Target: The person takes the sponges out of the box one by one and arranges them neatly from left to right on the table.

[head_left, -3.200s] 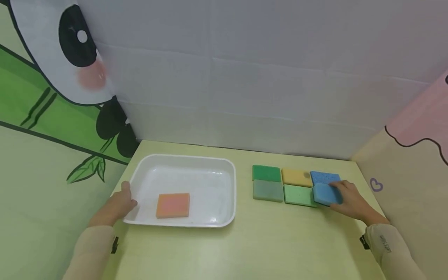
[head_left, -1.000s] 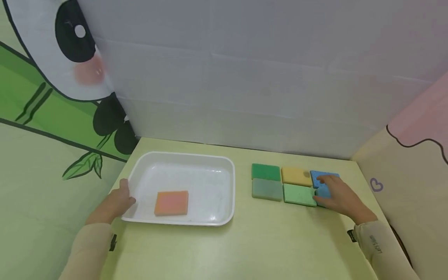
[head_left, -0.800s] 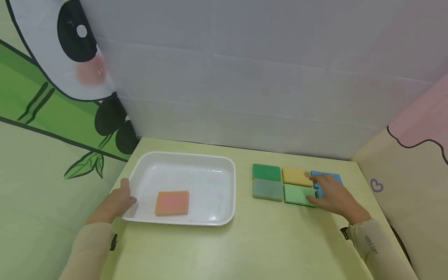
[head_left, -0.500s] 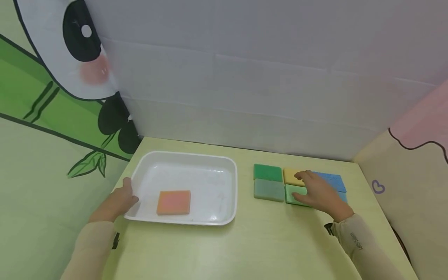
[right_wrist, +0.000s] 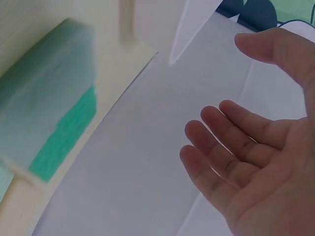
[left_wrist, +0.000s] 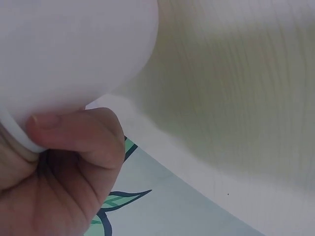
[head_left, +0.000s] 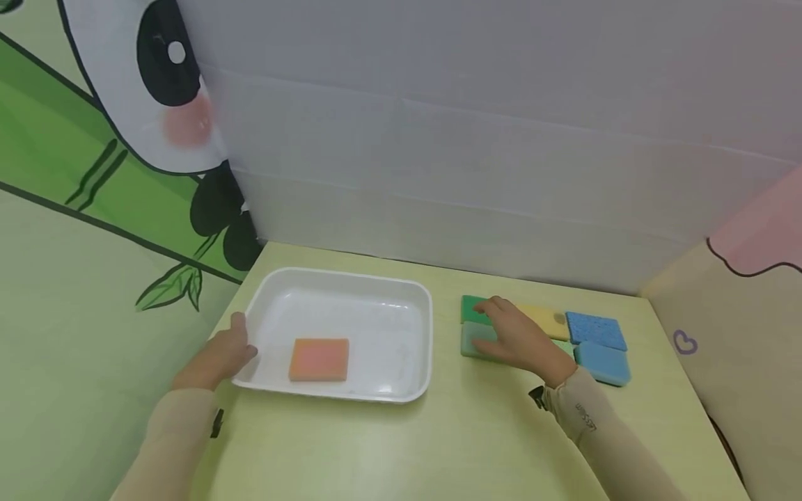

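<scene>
My left hand (head_left: 216, 356) grips the left rim of a white tray (head_left: 410, 396); in the left wrist view the left thumb and finger pinch that rim. Inside the tray lies an orange-pink sponge (head_left: 319, 360). My right hand (head_left: 519, 342) is over the left end of the sponge group, fingers spread and nothing held; the right wrist view shows the bare palm (right_wrist: 275, 187). Partly behind it are a dark green sponge (head_left: 472, 309) and a grey-green sponge (head_left: 474, 339). Farther right sit a yellow sponge (head_left: 544, 318), a mostly hidden light green one (head_left: 566, 346) and two blue ones.
The textured blue sponge (head_left: 596, 330) lies behind the smooth blue sponge (head_left: 603, 363), at the right end of the rows. A pale wall (head_left: 438, 174) rises behind the yellow table (head_left: 388, 452), and printed side walls flank it.
My right hand let go of the smooth blue sponge, now lying in front of the textured one, and moved left across the sponges. The left hand stays at the tray; the view shifted slightly.
</scene>
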`<action>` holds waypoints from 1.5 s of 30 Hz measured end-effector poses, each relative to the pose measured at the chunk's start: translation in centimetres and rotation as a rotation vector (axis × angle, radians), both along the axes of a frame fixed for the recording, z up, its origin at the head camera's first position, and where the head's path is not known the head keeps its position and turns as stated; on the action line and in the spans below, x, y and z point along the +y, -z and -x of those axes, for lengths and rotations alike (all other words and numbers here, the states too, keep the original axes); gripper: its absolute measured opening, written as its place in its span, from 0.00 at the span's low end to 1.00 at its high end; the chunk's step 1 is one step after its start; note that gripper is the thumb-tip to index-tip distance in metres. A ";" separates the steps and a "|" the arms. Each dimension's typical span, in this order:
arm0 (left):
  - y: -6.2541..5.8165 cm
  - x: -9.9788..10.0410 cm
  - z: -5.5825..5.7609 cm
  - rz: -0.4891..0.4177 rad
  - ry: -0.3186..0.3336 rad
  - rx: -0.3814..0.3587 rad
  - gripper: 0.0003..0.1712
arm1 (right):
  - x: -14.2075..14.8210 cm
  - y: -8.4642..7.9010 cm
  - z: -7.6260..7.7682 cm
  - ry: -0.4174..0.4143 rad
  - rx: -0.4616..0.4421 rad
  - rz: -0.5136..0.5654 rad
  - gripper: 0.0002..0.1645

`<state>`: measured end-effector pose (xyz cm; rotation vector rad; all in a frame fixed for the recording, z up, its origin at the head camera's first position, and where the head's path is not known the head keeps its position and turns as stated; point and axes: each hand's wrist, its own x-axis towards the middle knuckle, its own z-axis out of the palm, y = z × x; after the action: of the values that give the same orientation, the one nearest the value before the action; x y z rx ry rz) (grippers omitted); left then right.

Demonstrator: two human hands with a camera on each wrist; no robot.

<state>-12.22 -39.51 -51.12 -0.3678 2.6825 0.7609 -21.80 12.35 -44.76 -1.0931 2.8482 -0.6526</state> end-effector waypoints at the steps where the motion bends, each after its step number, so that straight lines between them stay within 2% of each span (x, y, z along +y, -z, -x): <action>1: 0.0 0.0 0.0 -0.003 0.001 0.002 0.40 | -0.7 -0.1 0.0 -0.005 0.001 0.010 0.34; 13: 0.0 -0.3 0.0 -0.010 0.003 0.013 0.38 | -8.3 -1.1 -0.7 -0.072 0.006 -0.011 0.36; 20: 0.0 -0.7 -0.2 0.007 0.019 0.029 0.37 | -11.8 -1.3 -1.4 -0.094 -0.009 -0.087 0.38; 30: 0.3 -1.4 -0.2 0.004 0.018 0.013 0.35 | -17.4 -0.1 -3.1 -0.168 0.059 -0.190 0.39; 39: -0.5 -1.6 -0.7 -0.004 0.011 0.001 0.36 | -22.6 0.2 -4.6 -0.215 0.075 -0.261 0.43; 45: -0.4 -1.7 -0.5 -0.006 0.022 0.018 0.35 | -25.4 0.9 -5.2 -0.231 0.090 -0.290 0.43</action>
<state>-11.72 -41.17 -50.71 -0.3310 2.6961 0.7687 -16.59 -13.08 -45.67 -1.3958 2.7100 -0.1740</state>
